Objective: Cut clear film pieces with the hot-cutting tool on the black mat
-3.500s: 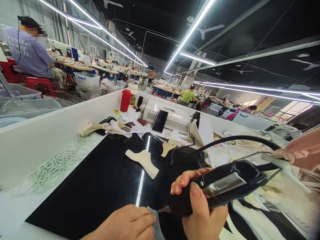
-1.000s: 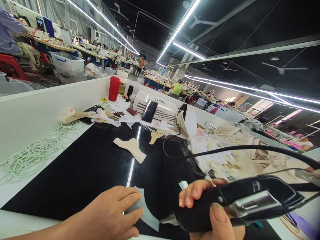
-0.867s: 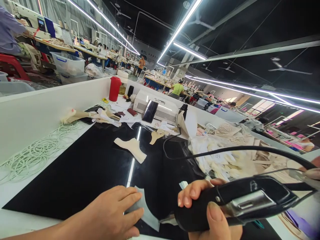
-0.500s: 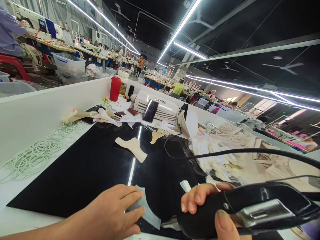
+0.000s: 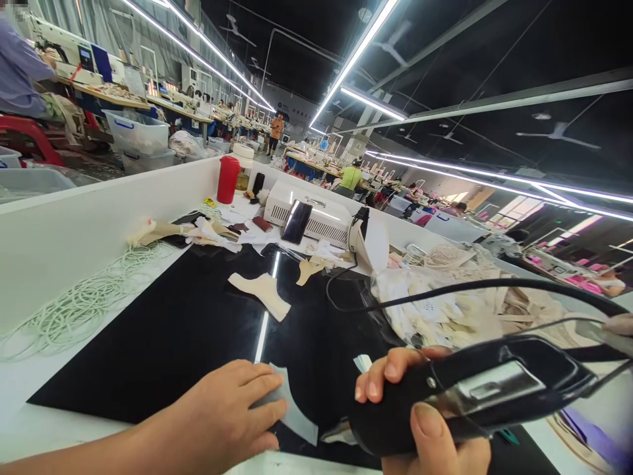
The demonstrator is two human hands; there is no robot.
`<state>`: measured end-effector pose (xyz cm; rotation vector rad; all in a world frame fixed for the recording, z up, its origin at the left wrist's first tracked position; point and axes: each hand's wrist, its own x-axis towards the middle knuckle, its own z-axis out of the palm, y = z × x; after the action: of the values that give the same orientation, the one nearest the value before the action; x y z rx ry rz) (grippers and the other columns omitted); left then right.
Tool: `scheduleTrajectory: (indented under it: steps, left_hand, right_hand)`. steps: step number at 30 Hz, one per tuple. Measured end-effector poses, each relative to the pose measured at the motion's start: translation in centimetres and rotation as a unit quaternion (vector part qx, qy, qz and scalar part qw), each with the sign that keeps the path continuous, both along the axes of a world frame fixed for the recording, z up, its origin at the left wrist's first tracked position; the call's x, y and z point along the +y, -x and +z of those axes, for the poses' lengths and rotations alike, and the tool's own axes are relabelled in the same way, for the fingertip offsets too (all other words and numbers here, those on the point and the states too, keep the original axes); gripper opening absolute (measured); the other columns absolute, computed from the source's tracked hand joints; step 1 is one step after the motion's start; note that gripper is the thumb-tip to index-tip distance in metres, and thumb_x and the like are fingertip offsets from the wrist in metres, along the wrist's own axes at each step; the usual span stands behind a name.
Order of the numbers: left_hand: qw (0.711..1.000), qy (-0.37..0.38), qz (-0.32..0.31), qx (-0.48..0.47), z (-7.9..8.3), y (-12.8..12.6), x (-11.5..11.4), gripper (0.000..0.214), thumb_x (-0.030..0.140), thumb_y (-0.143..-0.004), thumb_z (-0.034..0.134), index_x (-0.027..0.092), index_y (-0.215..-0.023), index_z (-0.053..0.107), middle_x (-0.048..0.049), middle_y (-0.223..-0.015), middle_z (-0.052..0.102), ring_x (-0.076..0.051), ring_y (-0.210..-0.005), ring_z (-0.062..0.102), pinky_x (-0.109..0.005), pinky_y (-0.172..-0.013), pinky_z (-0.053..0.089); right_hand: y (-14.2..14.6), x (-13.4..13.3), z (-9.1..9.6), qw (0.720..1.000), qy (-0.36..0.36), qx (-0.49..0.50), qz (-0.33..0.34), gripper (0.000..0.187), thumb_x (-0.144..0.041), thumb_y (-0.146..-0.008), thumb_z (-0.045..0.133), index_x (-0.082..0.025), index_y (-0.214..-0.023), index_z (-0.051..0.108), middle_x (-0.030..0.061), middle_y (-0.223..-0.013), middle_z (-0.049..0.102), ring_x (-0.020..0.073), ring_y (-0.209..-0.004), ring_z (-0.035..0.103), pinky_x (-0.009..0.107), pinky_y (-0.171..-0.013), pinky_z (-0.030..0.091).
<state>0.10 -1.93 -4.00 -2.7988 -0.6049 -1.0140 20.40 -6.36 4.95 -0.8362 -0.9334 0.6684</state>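
My left hand point(image 5: 222, 415) lies flat, fingers stretched out, pressing a pale grey fabric piece point(image 5: 297, 419) onto the glossy black work surface point(image 5: 173, 343). My right hand point(image 5: 425, 429) is wrapped round the handle of a black hand-held corded tool point(image 5: 475, 389), held low over the near edge, its tip close to the grey piece. The tool's black cable point(image 5: 494, 287) arcs away to the right. A cream cut fabric piece point(image 5: 260, 293) lies alone further out on the black surface.
A white wall point(image 5: 99, 224) borders the table on the left, with coiled white cord point(image 5: 84, 303) beside it. A heap of cream cut pieces point(image 5: 459, 310) lies right. At the back stand a red bottle point(image 5: 228, 179), a white machine point(image 5: 316, 221) and a phone point(image 5: 297, 222). Other people work beyond.
Between the earlier frames and now the view shifted a little; my left hand came forward onto the grey piece and stays there. The tool rose slightly in the last half second.
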Motion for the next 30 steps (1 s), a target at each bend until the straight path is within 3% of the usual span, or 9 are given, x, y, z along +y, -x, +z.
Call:
scheduleTrajectory:
  steps: [4, 8, 11, 14, 17, 21, 27, 30]
  left_hand:
    - [0.997, 0.075, -0.020, -0.003, 1.5, 0.6, 0.0, 0.028, 0.035, -0.111, 0.047, 0.020, -0.120, 0.069, -0.0044, -0.120, 0.075, -0.019, -0.108, 0.072, -0.031, -0.093, 0.058]
    - [0.984, 0.174, -0.015, -0.025, 3.4, 1.5, 0.1, 0.027, 0.027, -0.109, 0.051, 0.025, -0.131, 0.066, -0.0024, -0.131, 0.072, -0.018, -0.119, 0.068, -0.029, -0.103, 0.055]
    - [0.968, 0.249, 0.021, -0.025, 5.0, 2.8, 0.6, 0.030, 0.018, -0.106, 0.050, 0.024, -0.130, 0.067, -0.0025, -0.130, 0.072, -0.019, -0.119, 0.067, -0.030, -0.106, 0.052]
    - [0.955, 0.291, 0.058, -0.009, 5.9, 4.7, 1.0, 0.027, 0.015, -0.105, 0.051, 0.023, -0.123, 0.069, -0.0033, -0.116, 0.074, -0.020, -0.107, 0.069, -0.032, -0.097, 0.054]
    - [0.944, 0.316, 0.092, 0.027, 5.5, 6.3, 0.7, 0.021, 0.014, -0.099, 0.062, 0.023, -0.115, 0.072, -0.0035, -0.109, 0.072, -0.022, -0.100, 0.067, -0.032, -0.090, 0.054]
    - [0.931, 0.349, 0.103, 0.025, 3.6, 7.0, 0.0, 0.028, 0.011, -0.087, 0.077, 0.024, -0.112, 0.072, -0.0025, -0.111, 0.068, -0.021, -0.099, 0.066, -0.031, -0.090, 0.052]
    - [0.939, 0.326, 0.100, -0.042, 1.8, 6.9, 0.5, 0.024, 0.007, -0.099, 0.053, 0.022, -0.109, 0.070, -0.0024, -0.108, 0.067, -0.018, -0.098, 0.064, -0.030, -0.088, 0.049]
    - [0.935, 0.332, 0.106, -0.060, 1.7, 6.8, 0.5, 0.023, 0.007, -0.100, 0.052, 0.022, -0.106, 0.069, -0.0018, -0.105, 0.068, -0.018, -0.097, 0.063, -0.029, -0.087, 0.049]
  right_hand:
    - [0.9, -0.1, 0.3, 0.999, 0.026, -0.029, -0.004, 0.040, -0.042, -0.085, 0.081, -0.032, -0.114, 0.056, -0.0051, -0.087, 0.059, 0.0140, -0.067, 0.061, 0.034, -0.064, 0.055]
    - [2.7, 0.4, 0.7, 0.995, 0.083, -0.045, -0.025, 0.045, -0.049, -0.080, 0.084, -0.031, -0.110, 0.056, -0.0052, -0.089, 0.064, 0.0143, -0.069, 0.064, 0.035, -0.074, 0.054]
    - [4.3, 1.1, 0.9, 0.997, 0.071, -0.003, -0.003, 0.043, -0.048, -0.081, 0.083, -0.031, -0.110, 0.057, -0.0059, -0.086, 0.063, 0.0139, -0.070, 0.062, 0.033, -0.072, 0.054]
    - [5.7, 2.0, 0.5, 0.999, 0.035, 0.025, 0.031, 0.038, -0.043, -0.085, 0.080, -0.032, -0.112, 0.057, -0.0054, -0.085, 0.062, 0.0136, -0.070, 0.060, 0.031, -0.068, 0.053]
    - [6.7, 3.0, -0.5, 0.997, -0.014, 0.015, 0.072, 0.035, -0.038, -0.087, 0.078, -0.031, -0.114, 0.057, -0.0039, -0.084, 0.062, 0.0145, -0.067, 0.061, 0.032, -0.064, 0.055]
    - [7.6, 4.0, -1.8, 0.994, -0.047, -0.002, 0.095, 0.029, -0.032, -0.091, 0.073, -0.030, -0.116, 0.057, -0.0023, -0.084, 0.063, 0.0150, -0.067, 0.063, 0.033, -0.062, 0.057]
    - [8.5, 4.8, -2.4, 0.991, -0.070, -0.011, 0.111, 0.027, -0.031, -0.093, 0.071, -0.030, -0.116, 0.058, -0.0023, -0.083, 0.063, 0.0149, -0.067, 0.062, 0.033, -0.061, 0.058]
    - [8.7, 4.9, -2.5, 0.990, -0.078, -0.012, 0.116, 0.026, -0.031, -0.093, 0.071, -0.030, -0.116, 0.059, -0.0025, -0.082, 0.063, 0.0143, -0.067, 0.062, 0.032, -0.060, 0.059]
